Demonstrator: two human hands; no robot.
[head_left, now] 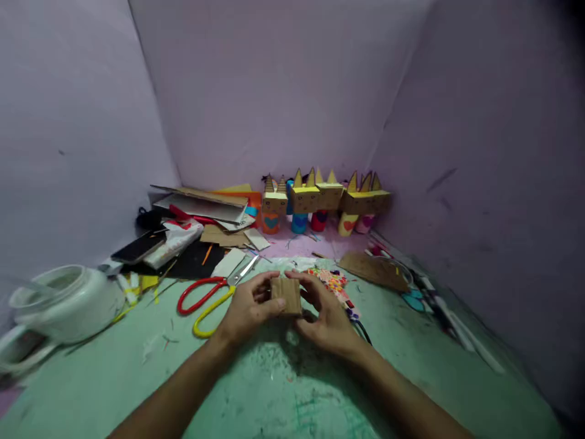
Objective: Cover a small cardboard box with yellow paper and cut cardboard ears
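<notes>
A small brown cardboard block (287,295), roughly square from here, is held between my two hands above the green tabletop (256,390). My left hand (247,310) grips it from the left, the thumb lying across its near face and the fingers behind. At its right side, my right hand (326,317) curls around it, with fingertips at the top edge and the thumb near the lower corner. Scissors (232,281) with one red and one yellow handle lie just left of my left hand, blades partly apart. Behind my right hand are colourful patterned scraps (336,283), partly covered.
Several cardboard-headed figures with pointed ears (306,198) stand along the back wall. A white teapot-like pot (77,305) is at left. Stacked cardboard (201,198), a phone (139,245) and a plastic packet (176,242) fill the back left. At right lie a brown cardboard piece (375,271) and pens.
</notes>
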